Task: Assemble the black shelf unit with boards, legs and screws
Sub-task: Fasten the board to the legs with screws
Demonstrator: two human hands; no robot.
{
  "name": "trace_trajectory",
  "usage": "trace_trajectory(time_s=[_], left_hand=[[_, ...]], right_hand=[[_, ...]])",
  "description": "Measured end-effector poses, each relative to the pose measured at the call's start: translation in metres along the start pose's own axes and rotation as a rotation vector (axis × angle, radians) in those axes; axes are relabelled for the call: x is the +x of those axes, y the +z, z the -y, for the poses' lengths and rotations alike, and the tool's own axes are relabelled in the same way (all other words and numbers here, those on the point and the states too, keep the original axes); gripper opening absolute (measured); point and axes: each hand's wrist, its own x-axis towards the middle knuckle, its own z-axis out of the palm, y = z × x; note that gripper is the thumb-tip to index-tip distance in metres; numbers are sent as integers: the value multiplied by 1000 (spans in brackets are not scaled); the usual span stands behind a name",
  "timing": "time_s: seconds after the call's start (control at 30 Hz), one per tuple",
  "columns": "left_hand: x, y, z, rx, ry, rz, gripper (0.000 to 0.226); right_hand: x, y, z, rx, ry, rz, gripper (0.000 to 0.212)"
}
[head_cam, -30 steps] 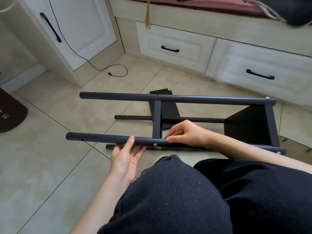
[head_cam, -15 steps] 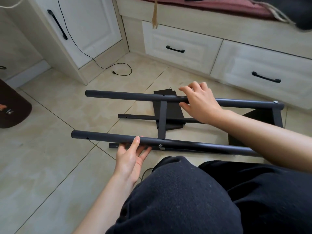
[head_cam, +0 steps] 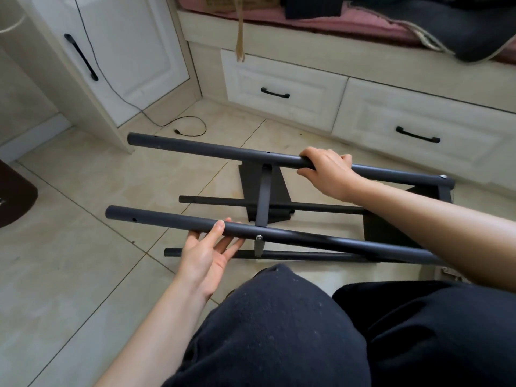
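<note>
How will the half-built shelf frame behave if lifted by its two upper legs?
The shelf frame probably racks: few screws are visible. The smooth round far leg, gripped by the right hand, may twist. The near leg only rests on the left hand, so it could slip.

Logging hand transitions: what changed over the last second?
The right hand left the near leg by the screw, moved up and now grips the far leg. The left hand stayed under the near leg, fingers relaxed. The frame itself barely shifted.
</note>
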Motion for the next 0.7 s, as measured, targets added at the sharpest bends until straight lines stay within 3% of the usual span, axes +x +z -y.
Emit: trace_trajectory(time_s=[0.33,0.7], left_hand=[[4,74,-51,266,205,280,32],[-30,183,-95,735,367,476,25]], right_hand=[[-13,-68,-19,256,227,-89,26],[-51,-117,-53,401,366,-97,21]])
